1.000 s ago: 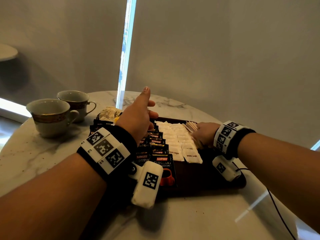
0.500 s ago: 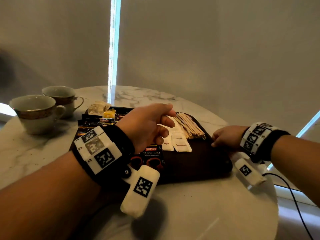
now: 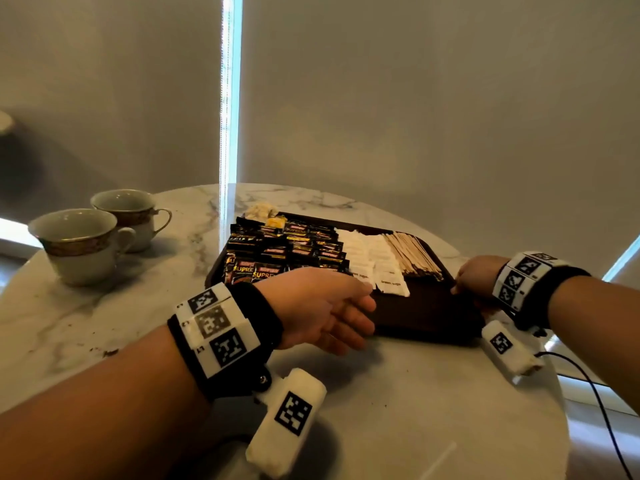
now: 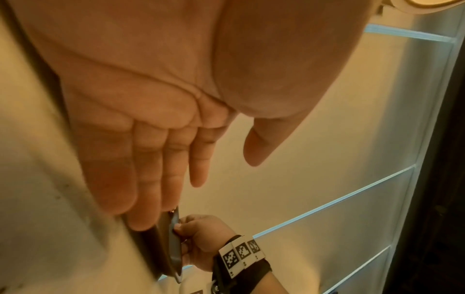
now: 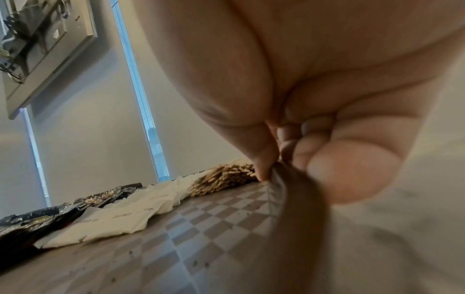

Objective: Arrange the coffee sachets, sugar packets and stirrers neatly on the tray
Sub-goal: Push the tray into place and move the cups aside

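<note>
Wooden stirrers (image 3: 414,252) lengthwise, pointing away.

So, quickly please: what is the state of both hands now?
Left hand: open, fingers straight, holding nothing, at the tray's near edge.
Right hand: closed, pinching the tray's right rim.

tray (image 3: 429,313) | right hand (image 3: 476,277) on rim | left hand (image 3: 322,308) flat, near edge

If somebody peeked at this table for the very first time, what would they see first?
Probably the dark tray in the middle of the marble table, with black coffee sachets on its left, white sugar packets next and wooden stirrers on the right. The right hand pinches the tray's right rim, and two teacups stand far left.
</note>
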Tool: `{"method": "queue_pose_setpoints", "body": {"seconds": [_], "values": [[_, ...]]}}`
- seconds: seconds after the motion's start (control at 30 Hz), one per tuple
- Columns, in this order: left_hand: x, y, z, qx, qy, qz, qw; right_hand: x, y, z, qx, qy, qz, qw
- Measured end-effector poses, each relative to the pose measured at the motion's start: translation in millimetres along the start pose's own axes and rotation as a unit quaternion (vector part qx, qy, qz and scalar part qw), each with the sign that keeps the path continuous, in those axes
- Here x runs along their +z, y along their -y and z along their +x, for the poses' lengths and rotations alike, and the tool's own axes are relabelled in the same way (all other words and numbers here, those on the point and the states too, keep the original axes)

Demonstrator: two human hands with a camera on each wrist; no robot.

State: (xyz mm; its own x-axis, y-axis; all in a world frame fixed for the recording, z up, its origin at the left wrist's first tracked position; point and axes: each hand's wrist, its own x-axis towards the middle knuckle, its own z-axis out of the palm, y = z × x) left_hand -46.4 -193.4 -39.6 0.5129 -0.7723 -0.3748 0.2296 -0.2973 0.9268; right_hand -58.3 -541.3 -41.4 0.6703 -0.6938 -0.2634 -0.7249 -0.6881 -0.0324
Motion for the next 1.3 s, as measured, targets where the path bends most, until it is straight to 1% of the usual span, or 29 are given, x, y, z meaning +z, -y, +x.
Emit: {"method": "queue_pose_setpoints", "body": {"seconds": [0.03, 0.13, 0.2, 0.3, 0.33, 0.37, 0.4, 0.43, 0.47, 0.5, 0.6, 0.7, 0.73, 0.77, 0.8, 0.87, 0.9, 0.93, 1.0, 1.07, 1.1, 1.13, 1.17, 1.2, 1.27, 1.3], "values": [[-2, 2, 3, -0.005, -0.006, 0.006, 1.0, -1, 0, 1, 0.007, 0.001, 0.004, 1.0], [-15, 5, 8, -0.008, -0.027, 0.003, 1.0, -5, 8, 5, 0.007, -0.008, -0.03, 1.0], [-27, 6, 8, -0.005, -0.043, -0.009, 0.999, -4, 18, 11, 0.009, -0.015, -0.016, 1.0], [-50, 3, 7, 0.0, -0.077, -0.036, 0.996, -3, 35, 22, -0.029, -0.055, -0.042, 0.997], [-59, 2, 7, 0.001, -0.094, -0.047, 0.994, -1, 42, 24, -0.042, -0.051, -0.022, 0.998], [-66, 2, 8, 0.002, -0.115, -0.058, 0.992, 1, 49, 27, -0.05, -0.037, 0.028, 0.998], [-74, 2, 9, 0.005, -0.138, -0.07, 0.988, 4, 56, 31, -0.046, -0.016, 0.124, 0.991], [-81, 3, 11, 0.009, -0.164, -0.083, 0.983, 7, 63, 34, -0.041, 0.008, 0.215, 0.976], [-87, 3, 13, 0.014, -0.185, -0.099, 0.978, 9, 70, 35, -0.045, 0.026, 0.282, 0.958], [-92, 4, 15, 0.017, -0.201, -0.116, 0.973, 9, 77, 39, -0.056, 0.033, 0.312, 0.948], [-106, 5, 19, 0.019, -0.215, -0.161, 0.963, 8, 96, 42, -0.079, 0.03, 0.324, 0.942], [-117, 5, 21, 0.032, -0.228, -0.211, 0.95, 8, 112, 45, -0.08, 0.035, 0.391, 0.916], [-120, 4, 22, 0.04, -0.239, -0.23, 0.943, 10, 118, 46, -0.084, 0.04, 0.424, 0.901], [-122, 4, 22, 0.05, -0.249, -0.246, 0.935, 13, 124, 48, -0.091, 0.046, 0.465, 0.879], [-124, 4, 23, 0.06, -0.258, -0.258, 0.929, 18, 132, 49, -0.093, 0.054, 0.522, 0.846], [-129, 4, 25, 0.076, -0.274, -0.274, 0.919, 26, 146, 46, -0.082, 0.067, 0.64, 0.761], [-132, 4, 27, 0.081, -0.283, -0.28, 0.914, 28, 152, 44, -0.08, 0.075, 0.676, 0.729], [-135, 5, 28, 0.087, -0.289, -0.284, 0.91, 30, 156, 41, -0.091, 0.084, 0.695, 0.708], [-140, 7, 31, 0.096, -0.293, -0.295, 0.904, 31, 156, 38, -0.116, 0.105, 0.709, 0.688], [-142, 9, 34, 0.097, -0.292, -0.305, 0.901, 31, 150, 39, -0.123, 0.123, 0.728, 0.663], [-143, 10, 36, 0.096, -0.293, -0.307, 0.901, 31, 147, 40, -0.117, 0.13, 0.729, 0.662], [-144, 11, 37, 0.098, -0.293, -0.311, 0.899, 29, 145, 39, -0.112, 0.14, 0.717, 0.674], [-145, 11, 39, 0.101, -0.294, -0.317, 0.896, 28, 143, 38, -0.106, 0.141, 0.688, 0.704], [-147, 13, 40, 0.106, -0.295, -0.323, 0.893, 26, 142, 35, -0.103, 0.136, 0.65, 0.74], [-149, 15, 42, 0.11, -0.297, -0.332, 0.888, 23, 141, 32, -0.11, 0.119, 0.54, 0.826], [-149, 15, 43, 0.108, -0.298, -0.335, 0.887, 22, 141, 33, -0.119, 0.113, 0.482, 0.86]]}}
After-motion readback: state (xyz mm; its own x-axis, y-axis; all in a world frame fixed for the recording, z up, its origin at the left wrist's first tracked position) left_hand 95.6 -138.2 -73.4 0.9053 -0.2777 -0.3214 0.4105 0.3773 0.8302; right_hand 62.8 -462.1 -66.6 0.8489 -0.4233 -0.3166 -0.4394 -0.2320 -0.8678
